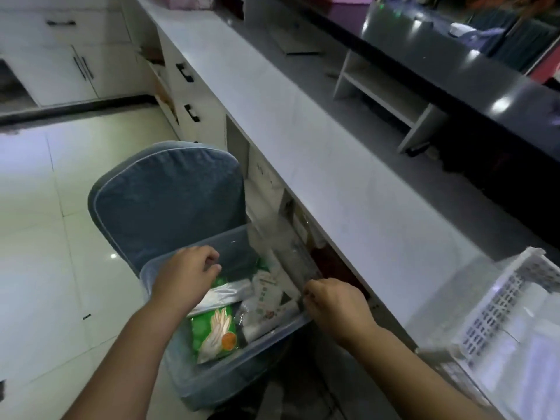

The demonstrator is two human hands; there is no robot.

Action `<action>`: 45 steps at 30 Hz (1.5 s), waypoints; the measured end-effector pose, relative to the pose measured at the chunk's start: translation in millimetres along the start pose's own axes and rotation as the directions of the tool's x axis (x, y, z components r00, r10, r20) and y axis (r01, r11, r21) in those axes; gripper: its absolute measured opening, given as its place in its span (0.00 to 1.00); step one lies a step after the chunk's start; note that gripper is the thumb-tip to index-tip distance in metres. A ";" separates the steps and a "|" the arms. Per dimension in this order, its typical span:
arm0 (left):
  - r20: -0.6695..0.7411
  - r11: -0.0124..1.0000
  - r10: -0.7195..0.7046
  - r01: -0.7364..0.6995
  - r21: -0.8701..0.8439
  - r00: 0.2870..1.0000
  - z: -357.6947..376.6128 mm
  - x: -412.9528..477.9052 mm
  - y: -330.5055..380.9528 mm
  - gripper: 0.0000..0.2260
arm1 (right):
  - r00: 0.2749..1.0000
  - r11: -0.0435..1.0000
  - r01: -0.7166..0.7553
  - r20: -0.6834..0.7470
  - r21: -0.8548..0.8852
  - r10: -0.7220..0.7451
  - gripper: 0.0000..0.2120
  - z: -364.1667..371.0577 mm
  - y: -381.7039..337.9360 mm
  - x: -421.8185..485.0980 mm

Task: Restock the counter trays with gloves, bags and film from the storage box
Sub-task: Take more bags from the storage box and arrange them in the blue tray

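Right, the clear plastic storage box point(181, 371) sits on a blue-covered chair point(169, 201) beside the long white counter point(333, 165). Inside I count one green glove pack point(215, 331) near the front, one silvery bag point(225, 294) beyond it, and white packets point(269, 295) to the right, too jumbled to number. The left hand point(185, 277) hovers over the box's left side, fingers curled, holding nothing I can see. The right hand point(336, 304) pinches the box's right rim. One white perforated tray point(497, 304) rests on the counter, far right.
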State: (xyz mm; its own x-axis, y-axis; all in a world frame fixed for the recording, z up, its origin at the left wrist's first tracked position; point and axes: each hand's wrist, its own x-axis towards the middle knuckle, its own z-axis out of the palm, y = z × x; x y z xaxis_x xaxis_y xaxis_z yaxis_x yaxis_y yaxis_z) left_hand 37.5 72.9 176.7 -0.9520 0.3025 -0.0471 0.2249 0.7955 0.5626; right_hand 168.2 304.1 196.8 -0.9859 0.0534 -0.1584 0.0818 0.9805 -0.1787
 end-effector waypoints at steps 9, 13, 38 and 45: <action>0.101 0.981 -0.185 0.189 -0.033 0.978 14.0 25.5 -68.6 0.09 | 0.969 0.995 -0.069 0.240 0.065 0.052 0.10 65.7 3.4 64.3; 0.142 0.971 -0.236 0.237 0.009 0.961 31.0 24.8 -83.2 0.09 | 0.938 0.994 -0.049 0.346 0.094 0.013 0.11 107.1 9.4 99.3; 0.184 0.882 -0.471 0.468 0.062 0.863 195.5 53.4 -194.8 0.10 | 0.846 0.989 0.036 0.522 0.144 -0.107 0.25 383.4 -19.3 300.4; 0.178 0.844 -0.533 0.535 0.041 0.827 209.4 51.5 -191.4 0.10 | 0.830 0.981 0.130 0.526 0.142 -0.186 0.15 380.7 -6.9 284.3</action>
State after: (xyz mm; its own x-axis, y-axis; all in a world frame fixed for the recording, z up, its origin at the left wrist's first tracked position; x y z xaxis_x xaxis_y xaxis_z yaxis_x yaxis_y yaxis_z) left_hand -11.2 46.1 -106.2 -0.8703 -0.0799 -0.4860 -0.3106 0.8548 0.4158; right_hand -57.1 240.5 -216.7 -0.7567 -0.2371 -0.6093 -0.0267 0.9423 -0.3336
